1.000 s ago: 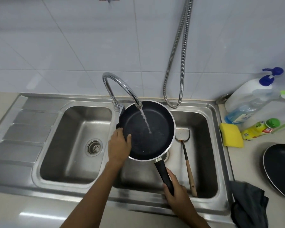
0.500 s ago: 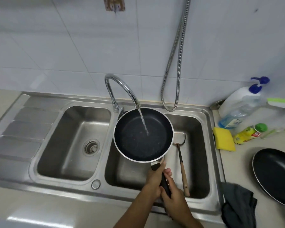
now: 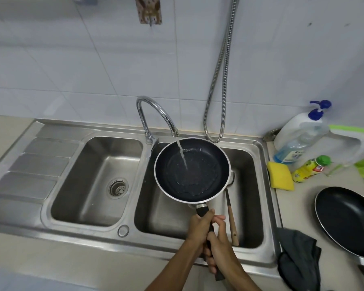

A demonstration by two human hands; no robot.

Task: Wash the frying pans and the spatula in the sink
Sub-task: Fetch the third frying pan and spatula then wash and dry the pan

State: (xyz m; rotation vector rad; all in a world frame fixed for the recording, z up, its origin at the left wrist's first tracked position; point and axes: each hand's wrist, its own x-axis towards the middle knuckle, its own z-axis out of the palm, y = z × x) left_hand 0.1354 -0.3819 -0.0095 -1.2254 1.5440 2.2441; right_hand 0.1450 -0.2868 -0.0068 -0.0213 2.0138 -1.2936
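Note:
A black frying pan (image 3: 198, 177) with a silver rim hangs level over the right basin of the steel sink (image 3: 259, 206), under running water from the tap (image 3: 156, 114). Water pools inside it. My left hand (image 3: 199, 227) grips the black handle close to the pan. My right hand (image 3: 219, 246) grips the same handle just behind it. The spatula (image 3: 231, 219), with a wooden handle, lies in the right basin beside the pan, its blade mostly hidden under the rim. A second black frying pan (image 3: 349, 221) rests on the counter at the right.
The left basin has a drain (image 3: 118, 188). A yellow sponge (image 3: 281, 179), a soap pump bottle (image 3: 298, 137) and a small green-capped bottle (image 3: 311, 168) stand on the right counter. A dark cloth (image 3: 298, 257) drapes over the sink's front right corner. A metal hose (image 3: 219, 101) hangs on the wall.
My left hand left the pan's rim and joined my right hand on the handle. The pan went from tilted to nearly level under the stream, and water now pools in it.

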